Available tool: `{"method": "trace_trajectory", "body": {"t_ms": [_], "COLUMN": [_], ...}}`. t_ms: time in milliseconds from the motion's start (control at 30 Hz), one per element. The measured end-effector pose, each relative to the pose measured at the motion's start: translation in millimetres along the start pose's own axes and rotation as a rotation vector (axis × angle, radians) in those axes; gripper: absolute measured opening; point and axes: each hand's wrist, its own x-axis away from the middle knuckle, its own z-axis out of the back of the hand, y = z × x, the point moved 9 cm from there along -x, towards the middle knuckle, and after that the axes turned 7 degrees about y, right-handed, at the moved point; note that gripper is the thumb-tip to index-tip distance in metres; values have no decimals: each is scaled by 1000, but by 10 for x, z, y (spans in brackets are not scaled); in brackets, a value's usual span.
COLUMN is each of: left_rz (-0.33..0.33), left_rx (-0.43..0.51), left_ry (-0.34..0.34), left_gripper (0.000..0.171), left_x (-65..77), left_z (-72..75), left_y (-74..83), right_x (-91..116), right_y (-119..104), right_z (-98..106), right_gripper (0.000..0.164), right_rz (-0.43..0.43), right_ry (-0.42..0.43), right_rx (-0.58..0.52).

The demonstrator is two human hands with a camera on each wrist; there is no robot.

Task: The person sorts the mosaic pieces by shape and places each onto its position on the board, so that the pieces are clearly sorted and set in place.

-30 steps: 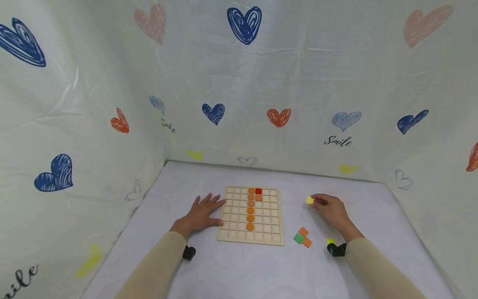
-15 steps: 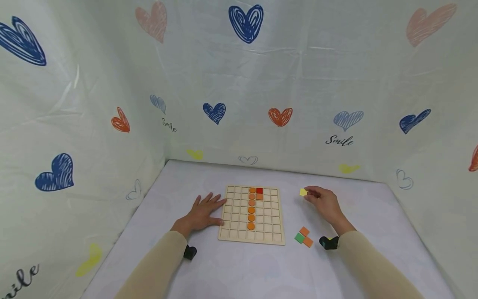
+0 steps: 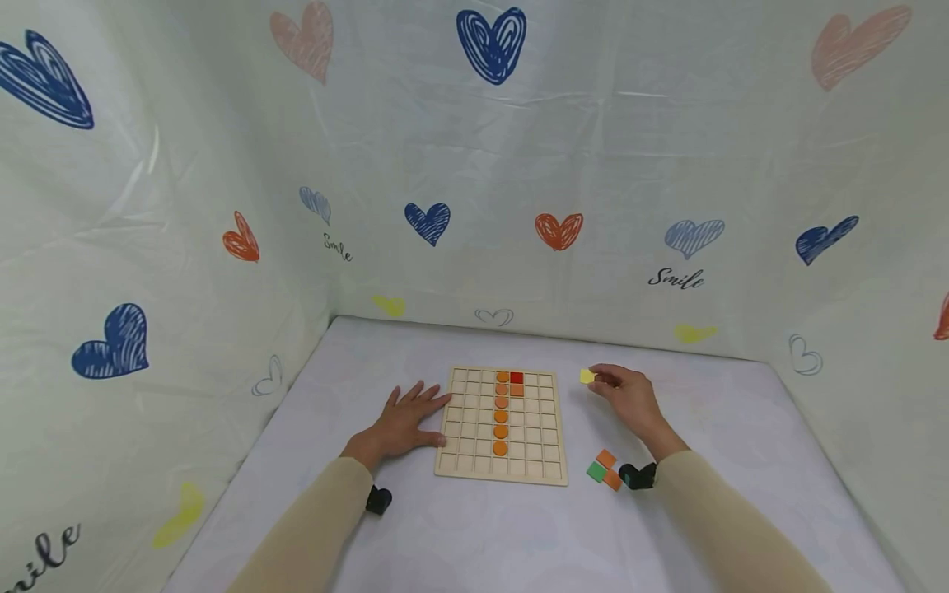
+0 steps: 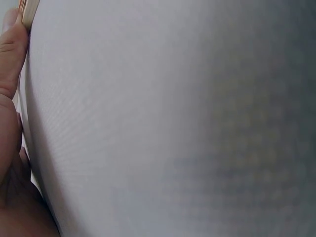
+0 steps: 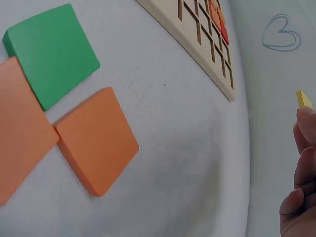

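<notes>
A wooden grid board (image 3: 465, 463) lies flat on the table. One column of it holds several orange round pieces (image 3: 501, 417); beside the top ones sit a red square tile (image 3: 516, 378) and an orange square tile (image 3: 516, 390). My left hand (image 3: 400, 424) rests at the board's left edge with fingers spread, thumb and fingertips touching it. Between thumb and fingertips my right hand (image 3: 626, 395) pinches a yellow square tile (image 3: 586, 376), right of the board's upper corner and apart from it. In the right wrist view the yellow tile shows only partly above the thumb.
Right of the board's lower corner lie a green tile (image 3: 596, 472) and two orange tiles (image 5: 98, 143), touching or nearly so. The black wrist camera (image 3: 638, 476) on the right arm hangs close to them. A heart-printed curtain (image 3: 615, 165) bounds the table at the back and sides.
My right hand has moved left and away from me with the yellow tile, closer to the board. The left hand stays at the board's edge.
</notes>
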Motion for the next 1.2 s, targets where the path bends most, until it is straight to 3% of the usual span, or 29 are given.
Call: {"method": "trace_trajectory", "body": {"t_ms": [467, 1200], "left_rz": [4, -9], "left_rx": [17, 22], "left_ry": [4, 7], "left_gripper": [86, 86], "left_x": [11, 33], "left_z": [24, 55], "left_y": [27, 52], "right_x": [-1, 47], "right_y": [-179, -394], "right_z": [-234, -649], "right_gripper": [29, 27], "right_rz": [6, 40], "right_ry": [-2, -75], "right_rx": [-79, -55]}}
